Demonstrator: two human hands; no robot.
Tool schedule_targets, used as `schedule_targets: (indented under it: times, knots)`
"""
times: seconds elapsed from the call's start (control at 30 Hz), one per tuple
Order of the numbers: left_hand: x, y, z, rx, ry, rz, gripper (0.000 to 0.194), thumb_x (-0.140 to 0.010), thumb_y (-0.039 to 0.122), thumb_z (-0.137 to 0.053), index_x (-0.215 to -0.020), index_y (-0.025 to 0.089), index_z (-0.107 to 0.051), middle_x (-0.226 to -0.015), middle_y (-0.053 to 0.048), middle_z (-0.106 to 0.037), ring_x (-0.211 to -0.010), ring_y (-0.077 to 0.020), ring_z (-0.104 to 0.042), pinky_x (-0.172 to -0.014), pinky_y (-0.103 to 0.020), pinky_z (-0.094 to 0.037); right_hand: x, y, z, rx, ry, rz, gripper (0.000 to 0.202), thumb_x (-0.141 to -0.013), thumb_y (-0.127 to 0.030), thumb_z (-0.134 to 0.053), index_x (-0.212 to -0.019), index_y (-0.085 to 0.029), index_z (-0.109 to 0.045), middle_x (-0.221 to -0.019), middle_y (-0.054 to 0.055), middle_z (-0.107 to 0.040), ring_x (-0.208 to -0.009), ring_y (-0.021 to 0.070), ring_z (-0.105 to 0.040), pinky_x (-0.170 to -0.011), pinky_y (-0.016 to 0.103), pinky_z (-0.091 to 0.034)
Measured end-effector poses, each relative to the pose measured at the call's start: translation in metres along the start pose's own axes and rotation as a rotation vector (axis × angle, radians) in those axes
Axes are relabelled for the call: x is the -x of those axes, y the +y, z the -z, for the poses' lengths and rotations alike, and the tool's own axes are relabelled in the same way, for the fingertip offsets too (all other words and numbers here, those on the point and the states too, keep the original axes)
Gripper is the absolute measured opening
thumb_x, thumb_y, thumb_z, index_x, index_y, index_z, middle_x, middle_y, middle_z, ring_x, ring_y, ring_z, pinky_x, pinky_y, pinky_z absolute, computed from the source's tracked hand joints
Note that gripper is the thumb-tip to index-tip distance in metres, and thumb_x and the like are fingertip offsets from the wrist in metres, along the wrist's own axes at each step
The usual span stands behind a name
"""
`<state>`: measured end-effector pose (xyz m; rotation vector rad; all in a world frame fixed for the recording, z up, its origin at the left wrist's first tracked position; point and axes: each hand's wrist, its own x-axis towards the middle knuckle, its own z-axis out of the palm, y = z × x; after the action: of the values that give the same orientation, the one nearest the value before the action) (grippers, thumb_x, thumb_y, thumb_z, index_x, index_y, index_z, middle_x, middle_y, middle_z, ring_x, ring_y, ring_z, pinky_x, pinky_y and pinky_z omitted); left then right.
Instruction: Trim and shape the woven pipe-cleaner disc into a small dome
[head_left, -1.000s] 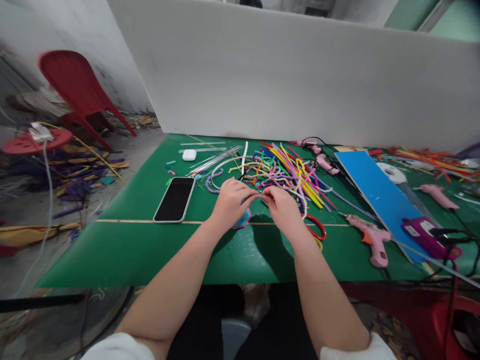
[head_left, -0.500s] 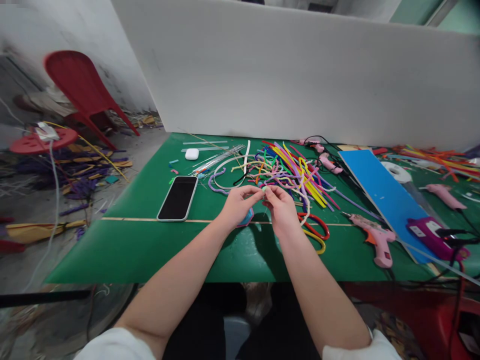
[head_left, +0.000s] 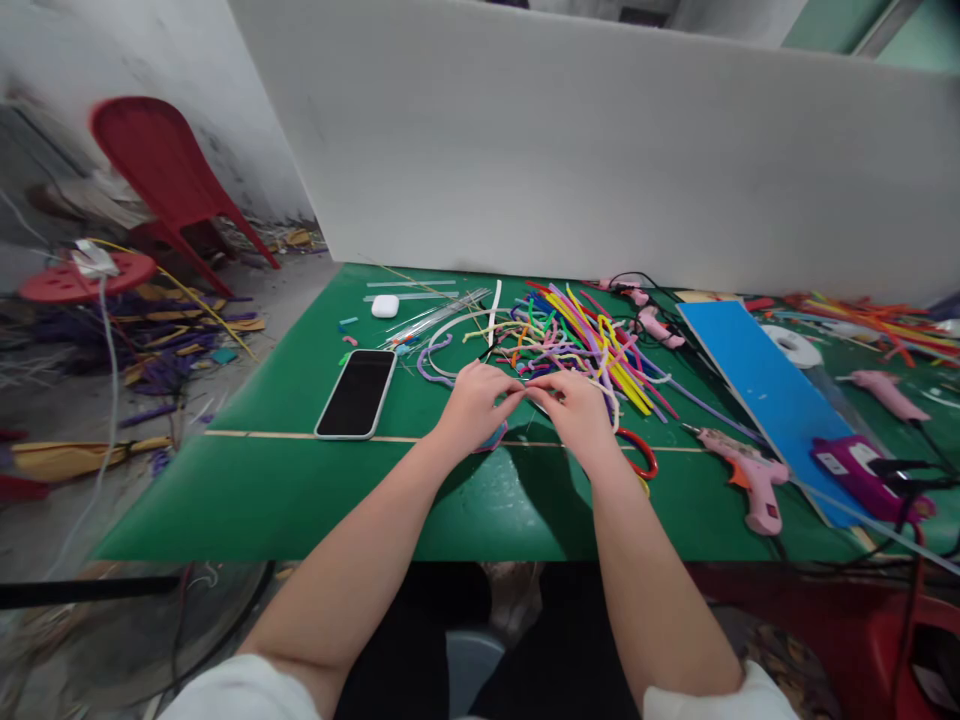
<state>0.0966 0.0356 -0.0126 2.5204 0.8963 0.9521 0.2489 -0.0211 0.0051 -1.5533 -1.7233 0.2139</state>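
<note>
My left hand (head_left: pixel 480 402) and my right hand (head_left: pixel 571 408) meet fingertip to fingertip above the green table (head_left: pixel 360 510). Both are closed in a pinch. Whatever lies between the fingertips is mostly hidden and too small to name. Just behind them spreads a pile of coloured pipe cleaners (head_left: pixel 581 335). A small blue and pink piece (head_left: pixel 495 436) shows under my left hand, partly covered. Beside my right wrist are the red handles of scissors (head_left: pixel 643 455), their blades hidden.
A phone (head_left: pixel 357 394) and a white earbud case (head_left: pixel 385 306) lie at the left. To the right are a pink glue gun (head_left: pixel 750 478), a blue board (head_left: pixel 765 390), a purple power strip (head_left: pixel 862 478) and cables. A white panel (head_left: pixel 562 140) stands along the back edge.
My right hand has turned and shifted slightly right, its wrist now covering more of the scissors. The small pale green bit seen at the fingertips is now hidden.
</note>
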Motion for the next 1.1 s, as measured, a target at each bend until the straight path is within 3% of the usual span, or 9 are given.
schedule_targets:
  times: [0.2, 0.4, 0.57, 0.67, 0.77, 0.87, 0.97, 1.1]
  knots:
    - [0.002, 0.001, 0.004, -0.103, -0.028, -0.025, 0.018, -0.083, 0.033, -0.048, -0.081, 0.02, -0.061, -0.083, -0.001, -0.065, -0.085, -0.0161, -0.055, -0.098, -0.041, -0.026, 0.0, 0.0, -0.004, 0.043, -0.077, -0.077, 0.014, -0.079, -0.028, -0.053, -0.077, -0.021, -0.065, -0.074, 0.002, -0.067, -0.072, 0.0169, -0.057, -0.066, 0.029, -0.041]
    - [0.002, 0.004, 0.006, -0.109, -0.036, -0.031, 0.019, -0.084, 0.031, -0.046, -0.081, 0.02, -0.061, -0.084, -0.001, -0.065, -0.086, -0.0164, -0.055, -0.1, -0.043, -0.024, 0.0, -0.001, -0.005, -0.095, -0.113, -0.179, 0.011, -0.076, -0.027, -0.054, -0.071, -0.018, -0.059, -0.071, 0.001, -0.06, -0.069, 0.0149, -0.052, -0.065, 0.028, -0.038]
    - [-0.001, 0.008, 0.005, 0.272, 0.053, 0.139, 0.016, -0.08, 0.03, -0.052, -0.081, 0.019, -0.063, -0.082, -0.002, -0.066, -0.08, -0.0147, -0.058, -0.081, -0.03, -0.043, -0.002, -0.002, -0.012, -0.796, -0.083, -0.483, 0.015, -0.067, -0.032, -0.063, -0.069, -0.018, -0.057, -0.065, -0.004, -0.054, -0.06, 0.009, -0.047, -0.059, 0.024, -0.039]
    - [-0.001, 0.01, 0.0, 0.507, 0.118, 0.283, 0.014, -0.077, 0.029, -0.056, -0.079, 0.017, -0.064, -0.079, -0.002, -0.066, -0.076, -0.0144, -0.06, -0.074, -0.027, -0.046, -0.001, -0.008, -0.02, -1.218, -0.053, -0.656, 0.023, -0.059, -0.032, -0.071, -0.07, -0.018, -0.057, -0.063, -0.006, -0.053, -0.058, 0.0066, -0.047, -0.057, 0.021, -0.04]
    - [0.0, 0.01, -0.006, 0.672, 0.186, 0.364, 0.016, -0.075, 0.03, -0.058, -0.078, 0.016, -0.064, -0.076, -0.002, -0.066, -0.073, -0.0143, -0.061, -0.07, -0.026, -0.047, -0.001, -0.014, -0.03, -1.455, -0.019, -0.755, 0.026, -0.055, -0.031, -0.075, -0.07, -0.019, -0.057, -0.061, -0.007, -0.054, -0.055, 0.0051, -0.046, -0.052, 0.018, -0.039]
    - [0.001, 0.008, -0.008, 0.663, 0.224, 0.386, 0.017, -0.074, 0.031, -0.058, -0.078, 0.015, -0.064, -0.077, -0.002, -0.066, -0.073, -0.014, -0.06, -0.071, -0.026, -0.047, -0.001, -0.017, -0.035, -1.446, 0.05, -0.762, 0.026, -0.054, -0.03, -0.076, -0.07, -0.02, -0.059, -0.059, -0.007, -0.053, -0.053, 0.0047, -0.046, -0.05, 0.018, -0.038]
    - [0.001, 0.009, -0.003, 0.56, 0.215, 0.368, 0.016, -0.074, 0.029, -0.058, -0.078, 0.015, -0.064, -0.077, -0.002, -0.066, -0.073, -0.0134, -0.06, -0.071, -0.026, -0.046, -0.002, -0.013, -0.033, -1.233, 0.099, -0.667, 0.022, -0.057, -0.031, -0.074, -0.071, -0.019, -0.061, -0.063, -0.005, -0.056, -0.057, 0.0062, -0.049, -0.052, 0.019, -0.04]
    - [0.0, 0.011, 0.006, 0.418, 0.12, 0.269, 0.013, -0.075, 0.028, -0.055, -0.075, 0.017, -0.062, -0.074, 0.0, -0.064, -0.072, -0.0127, -0.058, -0.07, -0.025, -0.044, -0.004, -0.002, -0.018, -0.895, 0.008, -0.499, 0.017, -0.064, -0.033, -0.068, -0.073, -0.018, -0.064, -0.067, -0.002, -0.061, -0.064, 0.0095, -0.053, -0.06, 0.023, -0.042]
